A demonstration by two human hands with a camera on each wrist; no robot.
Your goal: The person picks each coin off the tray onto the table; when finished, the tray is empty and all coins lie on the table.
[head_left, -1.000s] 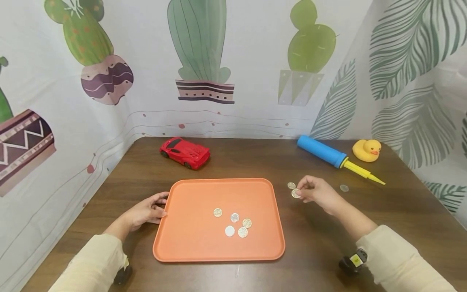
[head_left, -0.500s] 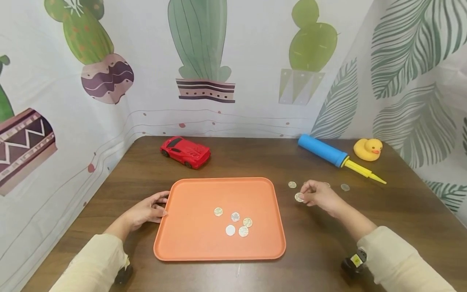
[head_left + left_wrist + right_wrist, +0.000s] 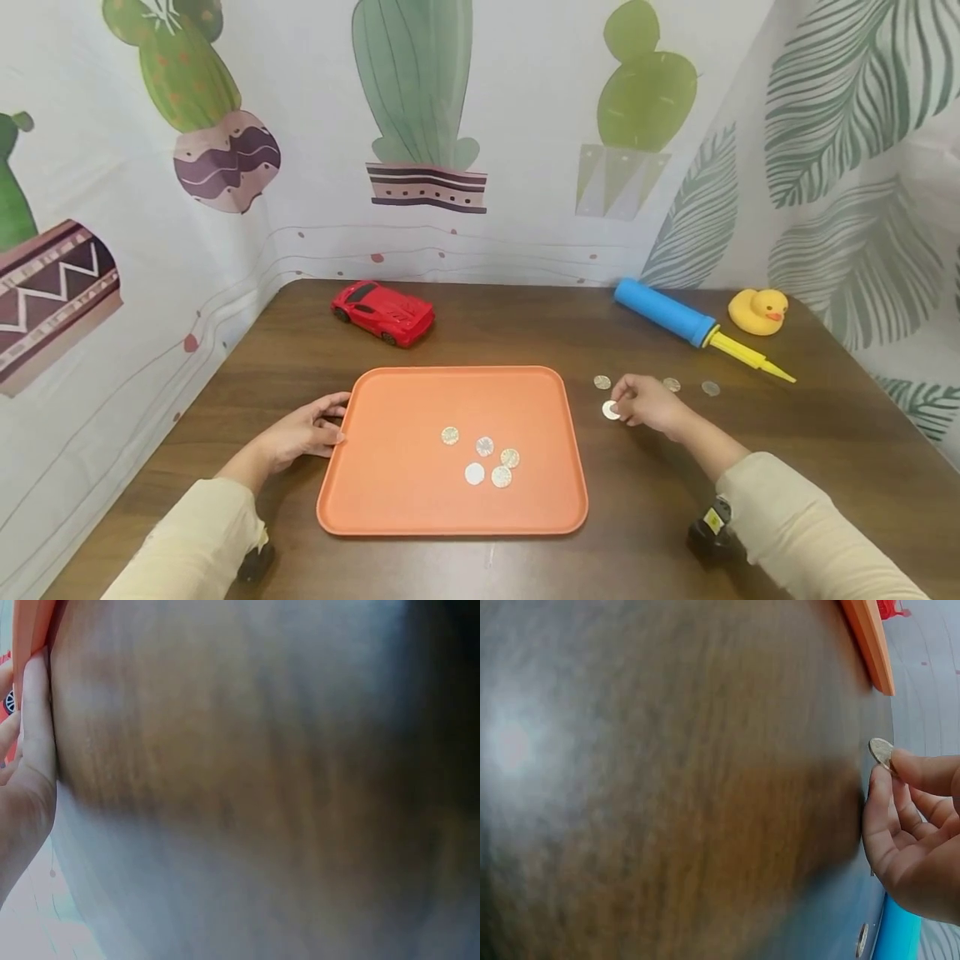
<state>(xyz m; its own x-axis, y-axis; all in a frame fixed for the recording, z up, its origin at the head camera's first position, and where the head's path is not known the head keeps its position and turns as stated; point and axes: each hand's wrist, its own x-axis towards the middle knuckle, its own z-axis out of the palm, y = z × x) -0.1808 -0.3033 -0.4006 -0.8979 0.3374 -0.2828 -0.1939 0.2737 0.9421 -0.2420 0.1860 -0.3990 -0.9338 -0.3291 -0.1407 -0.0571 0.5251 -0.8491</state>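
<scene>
Orange tray (image 3: pixel 390 500), bearing five coins (image 3: pixel 484 447); at its nine-o'clock rim the left hand (image 3: pixel 303 433), fingers relaxed and touching, presumably steadying it. Right hand (image 3: pixel 651 404), outside near three o'clock: thumb and fingers pinching one coin (image 3: pixel 609 410), its thinness likely dictating that hold. Three loose coins (image 3: pixel 602 382) on table (image 3: pixel 517 325), half past two.

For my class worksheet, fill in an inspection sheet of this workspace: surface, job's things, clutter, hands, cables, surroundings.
Surface: dark brown wood-grain table.
Job's things: rectangular orange tray bearing five round shiny coins; three loose coins lie right of it.
Clutter: red toy car, blue cylindrical pump with yellow nozzle, yellow toy duck, toward the far edge.
Hands: left hand touches the tray's left rim; right hand pinches another coin.
Cables: nothing seen.
Surroundings: white cloth backdrop printed with green cacti and leaves.
</scene>
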